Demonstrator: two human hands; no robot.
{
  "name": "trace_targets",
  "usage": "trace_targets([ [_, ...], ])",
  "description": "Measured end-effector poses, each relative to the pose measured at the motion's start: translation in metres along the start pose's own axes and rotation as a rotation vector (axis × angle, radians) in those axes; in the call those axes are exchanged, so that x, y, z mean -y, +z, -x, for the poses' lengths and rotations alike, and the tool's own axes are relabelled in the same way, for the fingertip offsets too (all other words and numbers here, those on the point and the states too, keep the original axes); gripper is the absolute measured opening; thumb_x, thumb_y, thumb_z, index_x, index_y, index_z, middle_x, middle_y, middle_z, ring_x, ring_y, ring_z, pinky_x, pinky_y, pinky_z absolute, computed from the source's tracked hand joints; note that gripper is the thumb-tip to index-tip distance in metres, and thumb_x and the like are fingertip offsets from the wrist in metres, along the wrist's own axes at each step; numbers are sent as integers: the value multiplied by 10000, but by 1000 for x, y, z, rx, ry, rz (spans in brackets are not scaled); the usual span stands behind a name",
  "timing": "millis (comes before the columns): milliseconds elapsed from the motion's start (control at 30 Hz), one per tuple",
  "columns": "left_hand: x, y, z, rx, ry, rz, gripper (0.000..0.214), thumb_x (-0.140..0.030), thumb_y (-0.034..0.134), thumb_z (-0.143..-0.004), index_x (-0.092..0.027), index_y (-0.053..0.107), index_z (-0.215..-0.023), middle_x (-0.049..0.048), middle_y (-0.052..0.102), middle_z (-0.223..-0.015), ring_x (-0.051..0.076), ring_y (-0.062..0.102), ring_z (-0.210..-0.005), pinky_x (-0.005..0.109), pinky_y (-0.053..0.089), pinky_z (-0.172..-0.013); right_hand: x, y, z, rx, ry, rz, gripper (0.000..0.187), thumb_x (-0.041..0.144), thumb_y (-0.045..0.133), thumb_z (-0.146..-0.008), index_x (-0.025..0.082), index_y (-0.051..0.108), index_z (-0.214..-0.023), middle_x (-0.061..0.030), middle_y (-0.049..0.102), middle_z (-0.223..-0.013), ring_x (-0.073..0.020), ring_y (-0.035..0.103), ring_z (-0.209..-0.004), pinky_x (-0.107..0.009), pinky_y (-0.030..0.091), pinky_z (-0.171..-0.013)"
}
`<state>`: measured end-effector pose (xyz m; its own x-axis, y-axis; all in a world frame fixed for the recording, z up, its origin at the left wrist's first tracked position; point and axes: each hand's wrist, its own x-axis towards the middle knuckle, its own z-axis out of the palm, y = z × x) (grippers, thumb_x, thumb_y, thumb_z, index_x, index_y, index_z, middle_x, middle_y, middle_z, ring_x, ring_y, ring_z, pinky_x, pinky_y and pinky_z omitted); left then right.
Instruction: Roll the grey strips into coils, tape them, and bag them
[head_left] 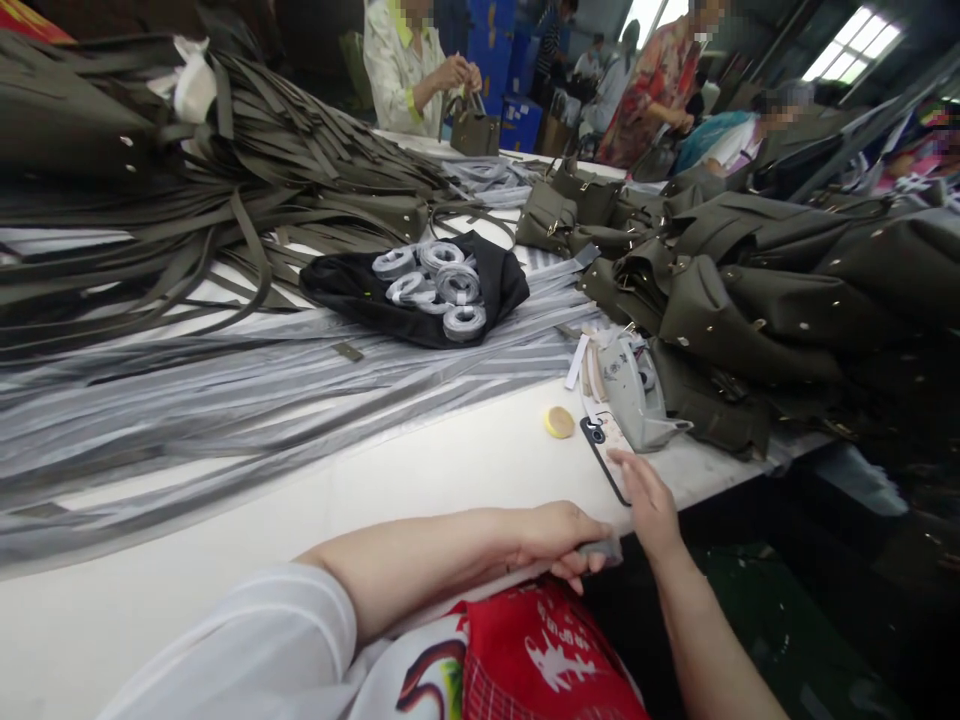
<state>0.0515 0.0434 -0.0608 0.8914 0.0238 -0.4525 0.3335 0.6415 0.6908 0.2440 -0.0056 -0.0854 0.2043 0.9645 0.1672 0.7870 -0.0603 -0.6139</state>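
Observation:
My left hand [559, 533] is closed at the front edge of the table, near my body. A grey strip end [600, 550], perhaps part of a roll, pokes out between its fingers; the rest is hidden by the hand. My right hand [651, 503] is stretched out, its fingertips at the right side of a phone [611, 455] lying with its camera side up; whether they press on it I cannot tell. Left of the phone lies a round yellow tape roll [558, 422]. A small pale pouch [628, 385] with strips and small items stands just behind the phone.
Several grey coiled strips [456, 284] lie on a black cloth bag [341, 288]. Long grey strips [247, 370] cover the table's left side. Dark olive straps [315, 130] heap at back left, olive bags [735, 310] at right. Co-workers [409, 75] stand across the table [450, 465].

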Motion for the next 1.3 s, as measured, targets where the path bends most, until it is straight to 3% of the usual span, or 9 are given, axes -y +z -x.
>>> trace_targets([
  [133,-26,-9,13,115,85,206,447,-446,383,-957,-163,513,-637,-108,287,-350,59,234,-305,260,479,-605,12,-22,49,477,56,-390,421,497,533,-903,185,590,-1179,-60,686,-869,-217,653,-776,-333,549,-721],
  [300,-68,-9,21,179,266,413,469,-366,241,-997,-146,543,-714,-92,279,-412,65,249,-343,249,479,-676,22,-14,71,450,346,-401,456,526,446,-943,190,582,-1220,-35,634,-877,-122,505,-536,-266,462,-516],
  [433,-91,-4,13,-277,796,232,392,-418,311,-980,-145,588,-929,-37,451,-560,115,472,-516,355,476,-855,56,-21,84,675,267,-573,406,499,441,-960,208,673,-1122,-60,692,-936,-141,575,-635,-269,476,-589],
  [533,-87,-7,4,-719,1115,-426,460,-539,392,-925,-146,612,-1018,88,621,-812,224,594,-841,417,424,-942,68,-57,96,697,169,-831,381,502,502,-932,195,726,-933,-53,705,-738,-161,619,-631,-287,497,-633],
  [700,-53,2,-4,-450,734,-1273,511,-586,397,-886,-172,598,-662,110,606,-667,232,592,-718,367,465,-778,20,-134,74,249,262,-619,421,539,542,-884,196,668,-674,-12,614,-493,-132,501,-375,-354,532,-614],
  [900,-46,42,-2,-81,247,-474,698,-703,207,-905,-169,554,-620,-54,367,-377,89,378,-365,263,474,-592,19,-99,51,161,71,-102,585,463,689,-769,223,562,-1287,-123,587,-1306,-314,541,-1201,-482,410,-1045],
  [1000,-61,54,2,40,332,-52,675,-723,228,-889,-164,557,-705,-87,305,-385,85,336,-352,301,501,-625,47,-44,60,354,148,-354,345,494,503,-906,213,677,-1005,-84,691,-912,-251,652,-870,-415,528,-834],
  [1100,-76,46,9,-159,678,-5,594,-647,289,-916,-141,601,-914,-17,494,-569,139,526,-555,363,499,-803,64,-14,72,568,188,-560,386,501,461,-941,194,690,-892,-42,661,-771,-175,595,-680,-329,514,-691],
  [1300,-68,-14,11,-425,830,-942,245,-426,700,-710,-202,628,-780,116,605,-848,302,540,-1029,404,381,-968,32,-89,77,576,238,-893,400,558,599,-845,182,733,-866,-9,593,-571,-118,484,-464,-260,409,-485],
])
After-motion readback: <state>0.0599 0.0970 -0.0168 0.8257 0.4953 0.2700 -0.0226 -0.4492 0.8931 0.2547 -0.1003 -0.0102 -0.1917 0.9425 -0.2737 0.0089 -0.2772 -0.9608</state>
